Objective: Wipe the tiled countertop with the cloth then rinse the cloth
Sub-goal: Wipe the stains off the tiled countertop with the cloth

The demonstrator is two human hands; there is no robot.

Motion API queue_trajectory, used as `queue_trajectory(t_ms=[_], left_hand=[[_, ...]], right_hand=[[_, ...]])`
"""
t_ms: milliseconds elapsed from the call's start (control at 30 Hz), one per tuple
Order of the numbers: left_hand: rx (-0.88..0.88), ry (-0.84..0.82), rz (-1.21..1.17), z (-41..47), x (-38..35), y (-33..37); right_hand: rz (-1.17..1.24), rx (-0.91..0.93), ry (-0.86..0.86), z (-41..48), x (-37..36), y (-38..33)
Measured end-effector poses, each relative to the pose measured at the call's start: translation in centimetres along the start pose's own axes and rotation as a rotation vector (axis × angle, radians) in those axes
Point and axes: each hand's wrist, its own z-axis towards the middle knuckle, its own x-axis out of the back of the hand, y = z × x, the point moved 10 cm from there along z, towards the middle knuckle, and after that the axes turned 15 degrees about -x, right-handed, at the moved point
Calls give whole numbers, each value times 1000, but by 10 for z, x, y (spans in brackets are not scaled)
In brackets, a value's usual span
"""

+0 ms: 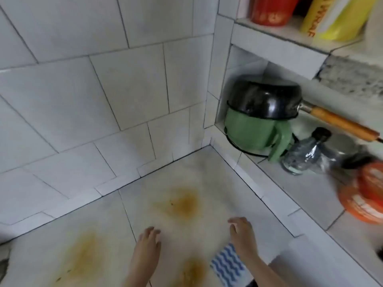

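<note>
The white tiled countertop (145, 204) carries three brown-orange stains, the largest (182, 204) in the middle. A white cloth with blue wavy stripes (227, 266) lies flat near the front edge, partly under my right forearm. My right hand (241, 233) hovers just beyond the cloth, fingers spread, holding nothing. My left hand (148, 241) is held out to the left of the cloth, fingers apart and empty, near a stain at the front (192, 270).
A tiled wall rises behind and to the right. On a raised ledge at the right stand a green pot (250, 133) with a black pan (265, 98) upside down on it, a glass bottle (304, 152) and an orange lid (364, 195). Containers sit on the shelf above.
</note>
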Motion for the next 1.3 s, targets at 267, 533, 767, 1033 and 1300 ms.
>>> queue_trajectory(t_ms=[267, 533, 767, 1033, 1300], left_hand=[[20, -3, 77, 5, -17, -18], [85, -59, 84, 1, -34, -35], [44, -63, 93, -1, -43, -39], [28, -18, 140, -6, -43, -36], [41, -1, 153, -8, -44, -40]], right_hand=[[47, -72, 319, -56, -6, 47], [-212, -208, 258, -62, -56, 65], [-415, -79, 263, -12, -40, 54], [-573, 62, 180, 52, -35, 49], [-486, 462, 96, -68, -116, -38]])
